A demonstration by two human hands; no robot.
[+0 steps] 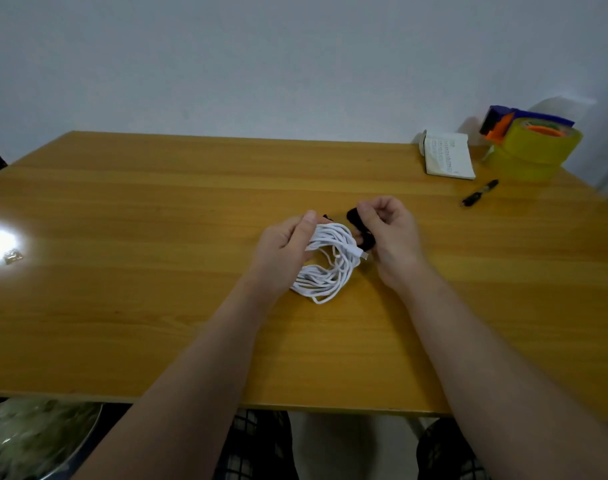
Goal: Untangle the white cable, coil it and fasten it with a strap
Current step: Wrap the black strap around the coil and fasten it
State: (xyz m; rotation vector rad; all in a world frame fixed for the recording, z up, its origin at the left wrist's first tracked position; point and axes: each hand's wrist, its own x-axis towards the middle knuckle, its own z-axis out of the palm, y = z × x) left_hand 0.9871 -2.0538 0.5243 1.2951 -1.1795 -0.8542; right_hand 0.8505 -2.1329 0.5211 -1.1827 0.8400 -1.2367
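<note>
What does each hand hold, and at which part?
Left hand grips the coiled white cable at its upper end; right hand pinches the black strap beside the coil.

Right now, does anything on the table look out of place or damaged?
Nothing looks damaged. The white cable is coiled in the left hand; the right hand holds the black strap. Only a small shiny object sits apart, too glare-washed to identify.

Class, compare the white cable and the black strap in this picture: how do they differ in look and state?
The white cable is white and gathered into many loops, while the black strap is a dark, much smaller band. The left hand grips the cable, with its lower loops on the table; the right hand pinches the strap against the coil. Both are flexible and held.
</note>
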